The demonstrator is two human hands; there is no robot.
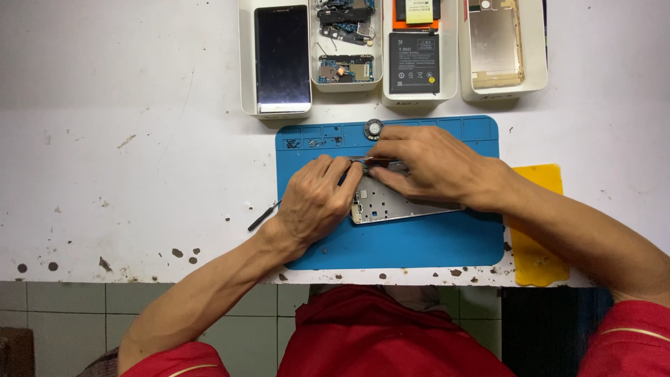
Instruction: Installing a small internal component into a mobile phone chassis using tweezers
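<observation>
Centre frame, on blue rubber work mat [391,244]: silver metal phone frame [391,204], laid flat for access. Left hand [314,202] pinning its left edge, fingers together. Right hand [429,164] fingers pinched on thin dark tool [370,160]. Upper frame: white parts trays [246,63], keeping components sorted.

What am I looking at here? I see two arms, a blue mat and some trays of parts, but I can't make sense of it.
There is no machine here: a person in red works with bare hands, and the single picture comes from a camera on their head, looking down. On the white table lies a blue work mat. On it rests a silvery phone frame. The left hand and the right hand meet over its upper end, pinching something too small to make out. A small round part sits at the mat's top edge, a yellow sheet to its right, a dark tool beside the left wrist. Four white trays behind hold a phone screen, circuit boards, a battery and a gold back cover.
</observation>
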